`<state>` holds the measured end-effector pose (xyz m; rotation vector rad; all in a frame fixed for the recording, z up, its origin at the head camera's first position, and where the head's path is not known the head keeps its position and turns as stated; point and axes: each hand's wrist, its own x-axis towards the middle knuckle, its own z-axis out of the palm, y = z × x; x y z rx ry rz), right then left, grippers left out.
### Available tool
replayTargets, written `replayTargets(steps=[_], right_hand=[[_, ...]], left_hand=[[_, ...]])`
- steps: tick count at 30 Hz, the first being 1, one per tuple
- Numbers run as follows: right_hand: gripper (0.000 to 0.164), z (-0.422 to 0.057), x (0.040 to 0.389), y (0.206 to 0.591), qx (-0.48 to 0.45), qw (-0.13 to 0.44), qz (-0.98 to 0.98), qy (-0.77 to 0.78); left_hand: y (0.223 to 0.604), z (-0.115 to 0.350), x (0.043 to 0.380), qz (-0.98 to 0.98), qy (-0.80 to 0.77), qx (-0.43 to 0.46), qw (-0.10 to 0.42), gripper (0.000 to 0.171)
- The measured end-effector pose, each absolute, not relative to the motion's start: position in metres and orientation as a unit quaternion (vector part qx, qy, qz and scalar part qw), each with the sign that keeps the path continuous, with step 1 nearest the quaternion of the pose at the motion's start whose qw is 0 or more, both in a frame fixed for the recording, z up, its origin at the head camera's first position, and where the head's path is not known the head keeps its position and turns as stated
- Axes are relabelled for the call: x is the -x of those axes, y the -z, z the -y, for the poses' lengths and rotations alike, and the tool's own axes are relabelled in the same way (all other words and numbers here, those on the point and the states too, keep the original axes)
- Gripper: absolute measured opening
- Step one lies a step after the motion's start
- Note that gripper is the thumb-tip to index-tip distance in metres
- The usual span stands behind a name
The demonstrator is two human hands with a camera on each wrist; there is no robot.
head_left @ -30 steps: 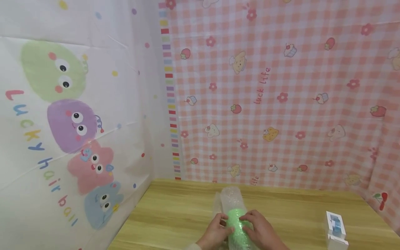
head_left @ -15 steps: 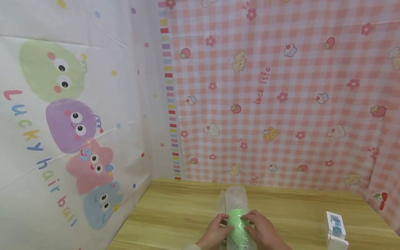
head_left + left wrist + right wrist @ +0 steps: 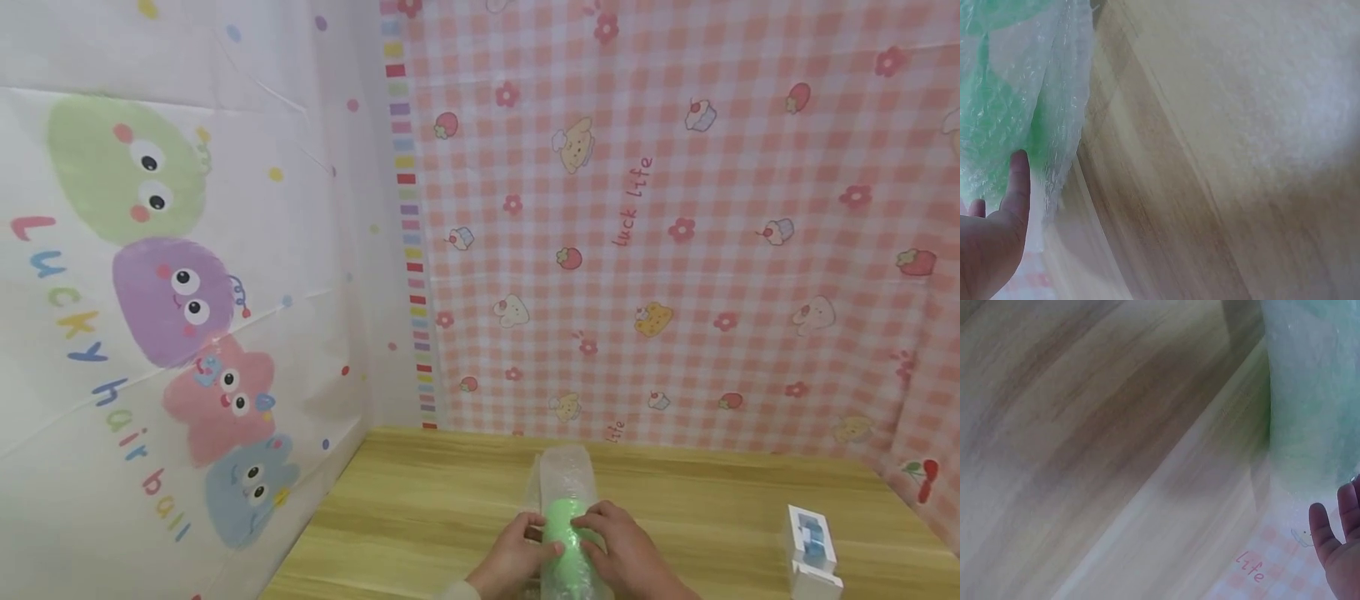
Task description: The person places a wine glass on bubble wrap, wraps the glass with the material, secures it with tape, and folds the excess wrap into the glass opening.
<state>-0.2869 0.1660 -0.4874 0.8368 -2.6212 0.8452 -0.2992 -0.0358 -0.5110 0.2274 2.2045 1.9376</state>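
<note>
A bright green, rounded object (image 3: 567,546) lies inside clear bubble wrap (image 3: 567,471) at the table's front middle. The wrap stretches beyond its far end, with a loose layer on the left. My left hand (image 3: 512,552) holds the bundle from the left, thumb on the near surface. From the right, my right hand (image 3: 628,550) holds it with thumb and fingers. In the left wrist view, the wrap (image 3: 1069,106) hangs in loose folds over the green. The right wrist view shows the bundle's smoother side (image 3: 1313,406). What the green object is cannot be told.
On the right of the wood-grain table (image 3: 705,517) stands a small white box-shaped holder (image 3: 813,575) with a blue roll-like item (image 3: 810,537) in it. A pink checked cloth (image 3: 637,208) hangs behind the table, and a white printed cloth (image 3: 300,250) hangs along the left.
The far end of the bubble wrap has shifted slightly to the right and lies straighter. Both hands keep nearly the same hold on the bundle.
</note>
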Motion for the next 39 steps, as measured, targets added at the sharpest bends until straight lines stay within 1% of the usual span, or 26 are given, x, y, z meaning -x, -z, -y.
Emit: replayTargets(steps=[4, 13, 18, 20, 22, 26, 33, 35, 39], right_hand=[[0.029, -0.167, 0.288, 0.488, -0.292, 0.132, 0.899, -0.299], [0.026, -0.158, 0.288, 0.49, -0.286, 0.124, 0.914, -0.259], [0.025, -0.161, 0.288, 0.488, -0.282, 0.117, 0.914, -0.266], [0.028, -0.162, 0.288, 0.487, -0.275, 0.103, 0.915, -0.277], [0.033, -0.164, 0.287, 0.486, -0.265, 0.092, 0.914, -0.291], [0.038, -0.164, 0.287, 0.485, -0.266, 0.086, 0.91, -0.305], [0.026, -0.16, 0.289, 0.485, -0.309, 0.106, 0.902, -0.281], [0.027, -0.159, 0.288, 0.485, -0.309, 0.114, 0.903, -0.275], [0.035, -0.157, 0.285, 0.485, -0.291, 0.125, 0.911, -0.263]], left_hand=[[0.512, 0.038, 0.298, -0.738, -0.663, -0.079, 0.099, 0.036], [0.511, 0.043, 0.296, -0.755, -0.644, -0.075, 0.1, 0.035], [0.511, 0.043, 0.298, -0.76, -0.634, -0.07, 0.127, 0.049], [0.511, 0.043, 0.298, -0.762, -0.631, -0.063, 0.131, 0.052], [0.511, 0.043, 0.297, -0.76, -0.635, -0.063, 0.126, 0.049], [0.51, 0.045, 0.297, -0.753, -0.643, -0.07, 0.121, 0.044], [0.514, 0.049, 0.297, -0.738, -0.657, -0.09, 0.125, 0.037], [0.515, 0.05, 0.296, -0.734, -0.66, -0.096, 0.131, 0.037], [0.514, 0.053, 0.296, -0.737, -0.655, -0.103, 0.133, 0.038]])
